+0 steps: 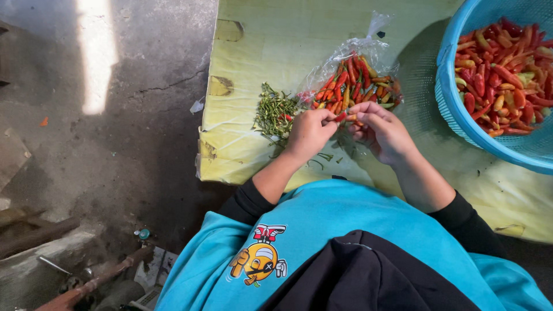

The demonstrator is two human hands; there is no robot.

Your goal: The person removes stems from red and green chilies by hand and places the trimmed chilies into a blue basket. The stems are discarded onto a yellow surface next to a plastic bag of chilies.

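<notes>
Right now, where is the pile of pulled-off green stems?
In the head view, the green stem pile lies on the yellow mat, just left of the clear bag of chillies and just above the left hand.

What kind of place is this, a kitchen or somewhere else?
Probably an informal food-preparation spot at floor level, not a fitted kitchen: a yellow mat on cracked concrete floor, a blue basket of chillies, a heap of pulled green stems.

Stem pile (275, 113) lies left of the chilli bag (352, 80) on the mat (276, 40); basket (455, 109) right
</notes>
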